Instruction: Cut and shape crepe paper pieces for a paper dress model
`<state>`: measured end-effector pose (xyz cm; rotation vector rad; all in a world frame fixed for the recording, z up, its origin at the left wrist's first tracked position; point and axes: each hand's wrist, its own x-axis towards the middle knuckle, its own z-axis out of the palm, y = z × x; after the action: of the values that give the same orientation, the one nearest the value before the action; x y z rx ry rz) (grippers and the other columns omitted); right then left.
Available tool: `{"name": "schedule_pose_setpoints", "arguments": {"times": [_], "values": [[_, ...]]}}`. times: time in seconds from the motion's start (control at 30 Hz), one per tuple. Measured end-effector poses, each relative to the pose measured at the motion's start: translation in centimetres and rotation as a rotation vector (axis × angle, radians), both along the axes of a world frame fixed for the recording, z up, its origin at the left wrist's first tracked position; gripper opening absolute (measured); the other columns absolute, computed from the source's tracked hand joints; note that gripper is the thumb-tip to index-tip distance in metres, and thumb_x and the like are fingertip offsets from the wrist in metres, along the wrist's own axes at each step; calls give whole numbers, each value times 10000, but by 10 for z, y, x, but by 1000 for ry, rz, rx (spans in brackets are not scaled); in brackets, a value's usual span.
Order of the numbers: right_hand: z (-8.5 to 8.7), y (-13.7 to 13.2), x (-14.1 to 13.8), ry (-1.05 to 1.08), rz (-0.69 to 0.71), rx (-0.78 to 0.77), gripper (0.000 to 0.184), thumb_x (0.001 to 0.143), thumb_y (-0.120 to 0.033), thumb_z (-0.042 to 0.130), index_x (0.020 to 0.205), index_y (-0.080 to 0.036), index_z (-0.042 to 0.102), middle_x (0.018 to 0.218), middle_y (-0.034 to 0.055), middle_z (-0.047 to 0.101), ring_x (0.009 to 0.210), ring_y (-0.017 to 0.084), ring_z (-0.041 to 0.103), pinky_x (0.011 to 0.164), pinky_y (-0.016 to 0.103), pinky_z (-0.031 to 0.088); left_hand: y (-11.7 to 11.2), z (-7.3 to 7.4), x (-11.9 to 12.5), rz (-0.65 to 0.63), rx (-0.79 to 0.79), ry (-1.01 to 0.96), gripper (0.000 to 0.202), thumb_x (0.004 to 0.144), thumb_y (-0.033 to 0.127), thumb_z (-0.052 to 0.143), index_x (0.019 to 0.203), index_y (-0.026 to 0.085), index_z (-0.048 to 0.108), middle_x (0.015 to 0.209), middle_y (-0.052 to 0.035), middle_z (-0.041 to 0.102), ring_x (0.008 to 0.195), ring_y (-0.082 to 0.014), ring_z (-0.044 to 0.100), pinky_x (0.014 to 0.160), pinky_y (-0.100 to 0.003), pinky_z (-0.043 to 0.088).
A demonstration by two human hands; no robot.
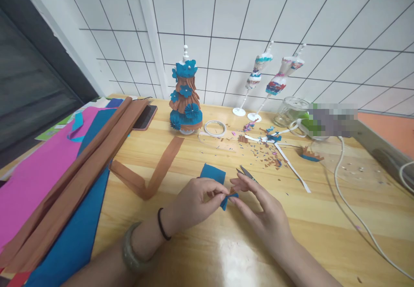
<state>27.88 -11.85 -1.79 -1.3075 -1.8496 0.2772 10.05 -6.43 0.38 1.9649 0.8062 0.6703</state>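
Note:
My left hand (194, 201) and my right hand (261, 211) meet over the wooden table (291, 235), both pinching a small blue and brown paper piece (230, 195) between their fingertips. A blue paper square (213, 173) lies just behind my left hand. Small scissors (246, 173) lie right behind my right hand's fingers. A folded brown crepe strip (152, 179) lies to the left of my left hand.
A mannequin dressed in blue and brown paper (186, 101) stands at the back, a tape ring (215, 127) beside it. Two more mannequins (271, 80), a glass jar (291, 110), paper scraps (265, 153), a white cable (352, 209), a phone (145, 116) and paper sheets (42, 170) surround.

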Motion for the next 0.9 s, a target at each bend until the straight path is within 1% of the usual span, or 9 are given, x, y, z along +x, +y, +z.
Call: {"name": "schedule_pose_setpoints", "arguments": {"times": [0.2,0.37,0.5,0.57,0.73,0.8,0.9], "values": [[-1,-1,1,-59,36,-10,451,851,-229,534,1276,-239,385,1008,70,655,903,170,633,812,325,522,-1,-1,0,-8,3,-31,216,790,96,492,882,158,677,871,-25,693,807,-126,612,735,-222,448],[-3,-1,1,-72,35,9,436,854,-214,527,1270,-231,398,985,69,660,901,176,633,798,334,528,-2,0,0,2,6,-17,214,786,101,497,884,153,680,853,-31,694,788,-128,612,733,-225,450],[-2,0,1,-59,40,28,422,844,-181,534,1249,-222,421,972,72,652,887,179,629,782,330,529,-2,1,0,5,9,-12,215,785,105,499,894,155,678,848,-28,694,776,-126,612,720,-220,451],[0,0,0,-40,56,53,379,831,-154,544,1196,-216,464,972,77,637,890,180,621,775,327,527,-1,1,1,9,11,-7,212,785,109,500,887,160,678,840,-21,694,768,-122,612,710,-214,449],[5,1,0,-32,99,91,194,826,-102,523,978,-204,587,982,92,603,953,192,595,779,327,518,-1,0,1,34,18,16,189,781,124,510,845,175,680,809,-8,695,744,-121,612,687,-212,447],[6,1,-1,-30,104,77,170,833,-93,506,921,-206,597,958,90,602,943,190,596,757,321,522,-1,1,1,37,18,15,188,782,124,510,843,179,679,808,-6,696,745,-121,613,688,-215,447],[6,1,0,-13,92,66,154,832,-100,511,895,-215,590,918,82,607,945,200,594,760,344,521,-1,2,1,40,6,5,183,780,125,518,847,175,680,815,-10,697,752,-122,617,694,-216,450]]}}
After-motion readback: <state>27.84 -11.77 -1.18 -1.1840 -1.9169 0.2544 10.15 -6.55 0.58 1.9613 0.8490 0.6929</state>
